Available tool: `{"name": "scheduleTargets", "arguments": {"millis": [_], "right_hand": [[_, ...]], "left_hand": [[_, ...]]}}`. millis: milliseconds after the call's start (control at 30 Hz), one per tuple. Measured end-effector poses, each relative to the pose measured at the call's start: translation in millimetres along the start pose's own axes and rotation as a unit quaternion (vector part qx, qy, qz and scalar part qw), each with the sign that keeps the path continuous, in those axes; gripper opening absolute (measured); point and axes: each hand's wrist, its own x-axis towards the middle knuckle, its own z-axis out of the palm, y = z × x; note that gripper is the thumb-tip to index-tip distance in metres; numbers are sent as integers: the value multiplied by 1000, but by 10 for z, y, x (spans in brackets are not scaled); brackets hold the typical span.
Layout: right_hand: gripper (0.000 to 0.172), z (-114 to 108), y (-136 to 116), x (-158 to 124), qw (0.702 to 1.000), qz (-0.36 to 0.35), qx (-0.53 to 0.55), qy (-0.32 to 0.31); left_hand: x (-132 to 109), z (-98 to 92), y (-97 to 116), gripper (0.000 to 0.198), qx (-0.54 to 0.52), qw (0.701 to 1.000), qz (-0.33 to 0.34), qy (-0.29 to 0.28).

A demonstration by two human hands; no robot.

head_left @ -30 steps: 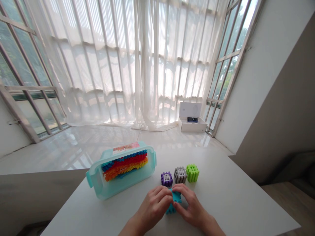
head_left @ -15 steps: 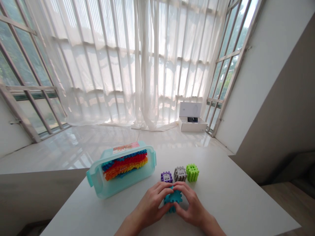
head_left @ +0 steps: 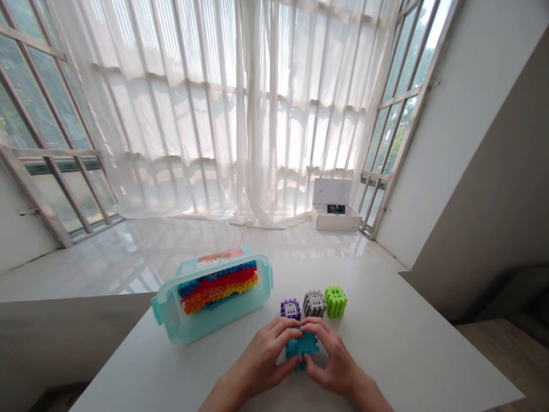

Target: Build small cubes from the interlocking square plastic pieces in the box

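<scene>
Teal interlocking block pieces (head_left: 307, 342) with toothed edges are between my hands, low in the view over the white table. My left hand (head_left: 271, 350) grips them from the left, fingers at the far edge and thumb at the near edge. From the right, my right hand (head_left: 329, 355) pinches the same pieces in a like way. Just beyond my fingertips stand a purple block cube (head_left: 290, 309), a grey block cube (head_left: 314, 304) and a lime green block cube (head_left: 335, 301). The purple and grey ones carry white window panels. My fingers cover part of the teal pieces.
A translucent turquoise bin (head_left: 206, 329) on the table's left holds rows of blue, red, orange and yellow pieces. An opened white box (head_left: 337, 220) with a dark device stands on the ledge by the curtain (head_left: 206, 131). The white table (head_left: 412, 355) has its right edge beside a dark area.
Both hands stay almost in place on the teal pieces. The right-hand side of the teal pieces has shifted very slightly; the cubes and bin have not moved.
</scene>
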Motion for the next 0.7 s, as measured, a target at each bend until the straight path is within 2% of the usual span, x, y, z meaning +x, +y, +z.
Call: {"name": "scheduleTargets", "arguments": {"millis": [300, 567, 700], "right_hand": [[57, -32, 22, -8, 1000, 7, -1, -6], [58, -119, 35, -3, 999, 27, -6, -20], [59, -131, 37, -6, 999, 30, -2, -32]], "left_hand": [[-7, 18, -42, 41, -49, 998, -38, 18], [-62, 4, -139, 68, -91, 989, -112, -22], [-62, -20, -120, 74, -122, 983, -128, -41]]}}
